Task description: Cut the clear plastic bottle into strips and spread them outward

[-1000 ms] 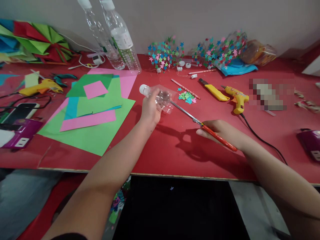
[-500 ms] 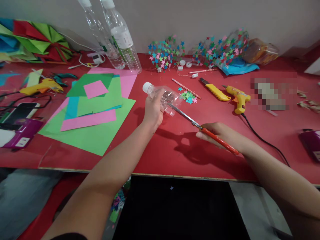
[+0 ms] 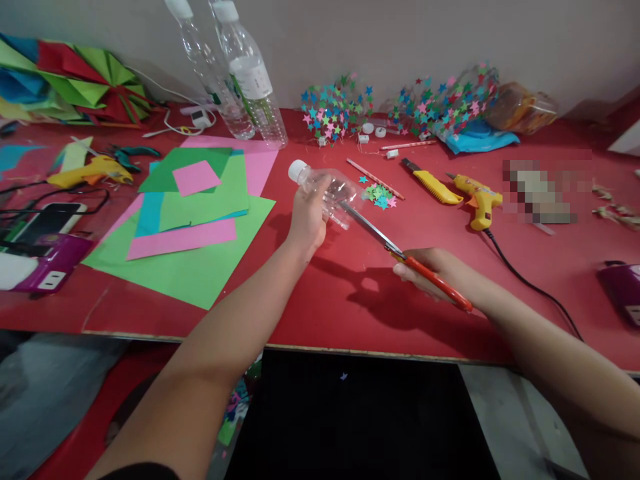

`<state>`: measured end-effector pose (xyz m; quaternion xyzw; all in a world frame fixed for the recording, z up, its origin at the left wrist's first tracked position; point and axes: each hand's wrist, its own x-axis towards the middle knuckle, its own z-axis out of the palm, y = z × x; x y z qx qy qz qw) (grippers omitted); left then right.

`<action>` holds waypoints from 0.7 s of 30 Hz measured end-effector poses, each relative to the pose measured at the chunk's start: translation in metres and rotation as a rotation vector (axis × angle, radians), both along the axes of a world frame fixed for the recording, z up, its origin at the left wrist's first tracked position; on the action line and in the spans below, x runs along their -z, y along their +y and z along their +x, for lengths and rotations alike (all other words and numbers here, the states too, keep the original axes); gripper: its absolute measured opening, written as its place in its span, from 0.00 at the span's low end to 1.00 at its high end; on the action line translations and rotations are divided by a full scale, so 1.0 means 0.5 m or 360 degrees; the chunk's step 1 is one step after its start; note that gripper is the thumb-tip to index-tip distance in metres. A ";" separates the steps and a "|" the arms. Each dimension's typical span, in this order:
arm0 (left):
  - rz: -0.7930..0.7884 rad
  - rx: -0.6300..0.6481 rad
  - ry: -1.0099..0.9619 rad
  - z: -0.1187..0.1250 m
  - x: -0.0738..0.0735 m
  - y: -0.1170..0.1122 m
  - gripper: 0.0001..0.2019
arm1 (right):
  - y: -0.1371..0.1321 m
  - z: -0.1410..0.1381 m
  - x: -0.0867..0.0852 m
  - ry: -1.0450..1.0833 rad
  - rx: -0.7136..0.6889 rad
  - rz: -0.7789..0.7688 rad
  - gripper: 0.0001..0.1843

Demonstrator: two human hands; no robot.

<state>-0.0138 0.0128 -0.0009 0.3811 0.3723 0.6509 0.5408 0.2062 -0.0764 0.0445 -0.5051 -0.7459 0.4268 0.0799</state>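
My left hand (image 3: pixel 310 215) is closed around a clear plastic bottle top (image 3: pixel 345 189) with a white screw cap (image 3: pixel 299 171). The cap points up and to the left, and the cut, open end faces right. In my right hand (image 3: pixel 437 270) is a pair of scissors (image 3: pixel 431 279) with red handles. Their metal blades reach the lower right edge of the plastic; whether they are parted there is hard to make out. Both hands are above the red table (image 3: pixel 300 313), with shadows falling below them.
Behind the bottle top lie small paper stars (image 3: pixel 381 196) and a striped straw (image 3: pixel 375 177). To the right are a yellow utility knife (image 3: pixel 435 183) and a glue gun (image 3: pixel 480 200). Coloured paper (image 3: pixel 195 267) lies left, with tall bottles (image 3: pixel 257 87) behind it.
The whole view has shifted slightly to the right. The scissors' red handles have tilted and spread a little, while my left hand keeps the bottle top in much the same pose.
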 end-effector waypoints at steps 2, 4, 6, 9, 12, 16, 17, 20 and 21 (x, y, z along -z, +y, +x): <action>0.0009 0.0001 -0.0008 0.003 0.001 0.000 0.12 | -0.001 0.001 0.000 -0.0056 -0.0028 0.0049 0.26; 0.0008 -0.0005 -0.0003 0.006 0.000 -0.002 0.12 | -0.002 0.001 0.002 -0.0091 -0.0048 0.0103 0.27; 0.0002 -0.0019 0.0022 0.008 -0.003 -0.004 0.12 | -0.003 0.000 0.003 -0.0073 -0.0049 0.0119 0.28; 0.0003 -0.0043 0.0066 0.007 -0.006 -0.006 0.12 | -0.006 -0.004 0.004 -0.0009 -0.0024 0.0109 0.29; 0.0031 -0.0049 0.0086 0.005 -0.004 -0.004 0.13 | -0.009 -0.010 0.002 0.0023 0.0019 0.0076 0.30; 0.0091 -0.0070 0.0077 0.003 0.003 0.001 0.15 | -0.009 -0.013 0.004 0.0028 0.0047 0.0042 0.30; 0.0089 -0.0083 0.0082 0.003 0.003 0.001 0.15 | -0.008 -0.013 0.004 0.0019 0.0042 0.0044 0.29; 0.0071 -0.0125 0.0131 0.007 0.001 -0.002 0.15 | -0.007 -0.011 0.005 -0.0032 0.0040 0.0023 0.28; 0.0069 -0.0131 0.0145 0.009 -0.001 -0.004 0.15 | -0.007 -0.011 0.005 -0.0041 0.0049 0.0015 0.28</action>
